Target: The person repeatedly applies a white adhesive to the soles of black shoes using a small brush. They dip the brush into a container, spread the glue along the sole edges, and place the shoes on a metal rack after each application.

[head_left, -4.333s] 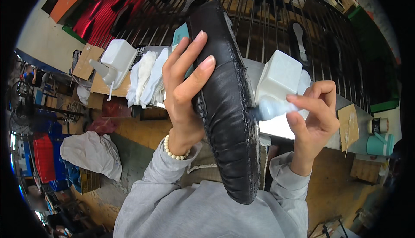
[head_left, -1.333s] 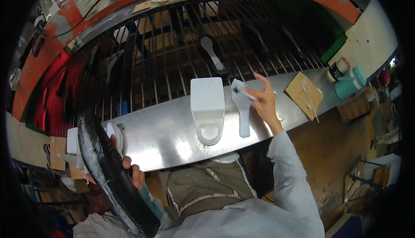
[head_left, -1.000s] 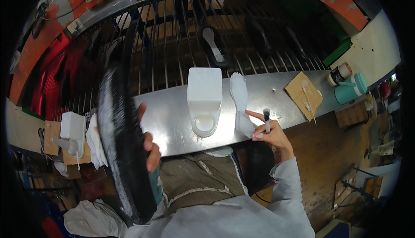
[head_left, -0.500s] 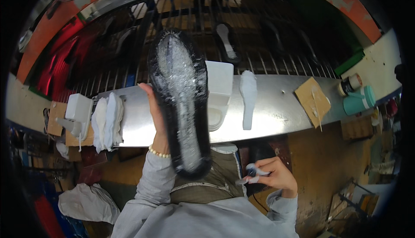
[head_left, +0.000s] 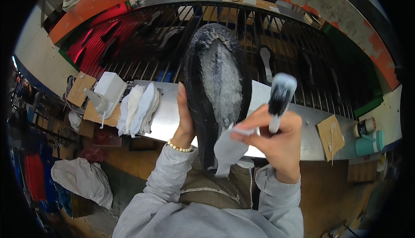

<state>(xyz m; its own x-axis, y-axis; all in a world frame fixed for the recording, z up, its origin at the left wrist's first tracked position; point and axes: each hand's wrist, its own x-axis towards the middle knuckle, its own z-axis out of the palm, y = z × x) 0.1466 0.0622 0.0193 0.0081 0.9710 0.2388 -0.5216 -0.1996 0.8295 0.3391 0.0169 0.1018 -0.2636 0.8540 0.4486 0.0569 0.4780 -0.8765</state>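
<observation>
My left hand grips a black shoe by its left side, with the sole side up. A rough, whitish, wet-looking coat covers the middle of that underside. My right hand pinches a pale grey sole-shaped piece between thumb and finger. This piece hangs over the shoe's near half; whether it touches the shoe I cannot tell. A small brush with dark and whitish bristles is tucked in the same hand, bristles up. Most of my left fingers are hidden behind the shoe.
On the metal table, a stack of white pieces lies beside a white container. To the right are a cardboard piece and a teal mug. Beyond, a bar rack carries several dark shoes.
My right hand has risen from low at the right to the shoe. It now holds the sole-shaped piece, which lay on the table before, along with the brush. The view has shifted.
</observation>
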